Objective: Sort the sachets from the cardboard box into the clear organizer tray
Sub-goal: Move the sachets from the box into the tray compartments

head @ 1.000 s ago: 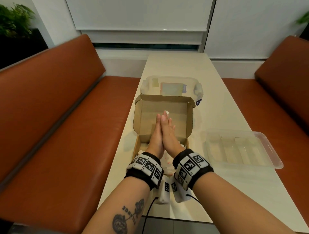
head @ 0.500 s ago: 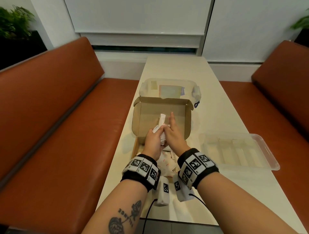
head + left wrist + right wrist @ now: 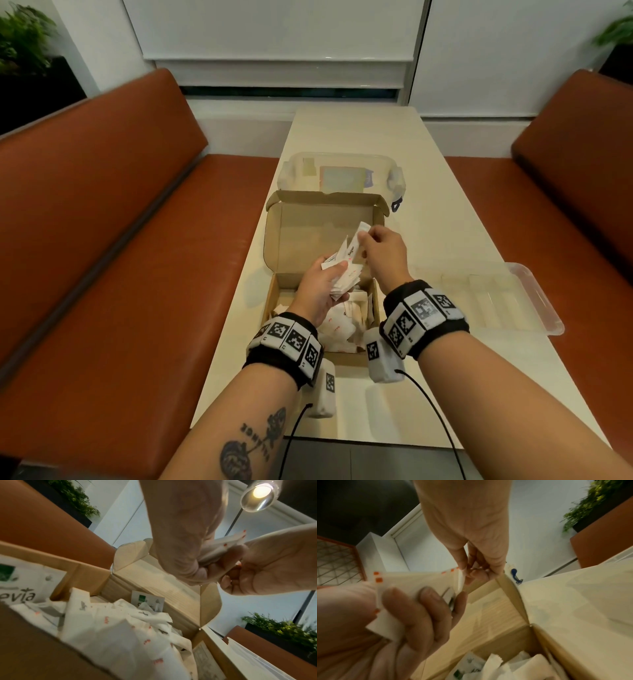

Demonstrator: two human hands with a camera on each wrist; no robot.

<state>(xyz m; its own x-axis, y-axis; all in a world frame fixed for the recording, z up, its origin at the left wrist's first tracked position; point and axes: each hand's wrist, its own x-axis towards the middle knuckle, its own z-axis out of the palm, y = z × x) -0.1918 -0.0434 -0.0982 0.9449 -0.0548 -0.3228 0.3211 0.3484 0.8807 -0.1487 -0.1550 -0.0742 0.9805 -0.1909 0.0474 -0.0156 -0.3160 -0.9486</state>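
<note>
While the left hand [image 3: 320, 291] grips a fanned bunch of sachets [image 3: 342, 274] above the box [image 3: 274, 301], the right hand [image 3: 383, 253] pinches one sachet [image 3: 359, 236] at its top edge between thumb and fingertips, apart from the bunch at that end. Holding the bunch in one fist seems meant to free the other hand to pick sachets off singly, so each can be read and sent to its own slot. Black lettering on one packet in the bunch faces the head camera, which suits that purpose. From the right wrist, the left fingers [image 3: 412, 609] curl over the face of the white packets, clamping them against the palm; orange marks line their edges. From the left wrist, the right hand [image 3: 267, 566] meets the bunch at its far end, fingers bent round the packet it is taking.

More sachets [image 3: 120, 635] lie heaped in the box, some white with red print, some carrying a green logo, so I judge the sorting barely begun. Its lid [image 3: 322, 233] stands open behind the hands, keeping the mouth clear. To the right on the table [image 3: 359, 133] sits the tray [image 3: 534, 301], within reach of the right hand; its slots look empty, though clear plastic makes that hard to confirm. Beyond the box is a clear lidded tub [image 3: 342, 171].
</note>
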